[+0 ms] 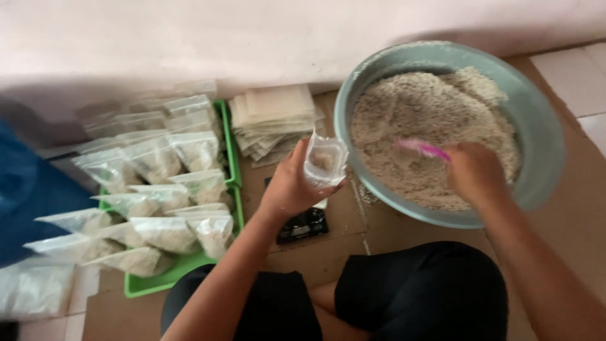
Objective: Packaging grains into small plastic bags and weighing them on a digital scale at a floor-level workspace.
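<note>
**Clear plastic pouch held at the rim of a grey basin**

Clear plastic, half crumpled, stands upright in the left hand [291, 183]: the fingers curl round a small pouch [324, 160] and clasp it from behind, mouth up, just beside the rim of the basin [543, 136]. A little pale grain shows inside the pouch. The forearm rises from the lower left, bent at the wrist.

The right hand [475, 172] is inside the basin, closed round the handle of a pink scoop [421, 148] whose blurred tip lies on the heap of grain [416, 113]. Its arm comes in from the lower right, over the basin's near edge.

To the left, a green tray [148, 284] is crowded with filled pouches [158, 189] lying in overlapping rows. A stack of empty flat bags [274, 120] rests between the tray and the basin. A small black object [303, 224] sits on the brown floor below the left wrist. The person's knees in black fabric fill the bottom edge.
</note>
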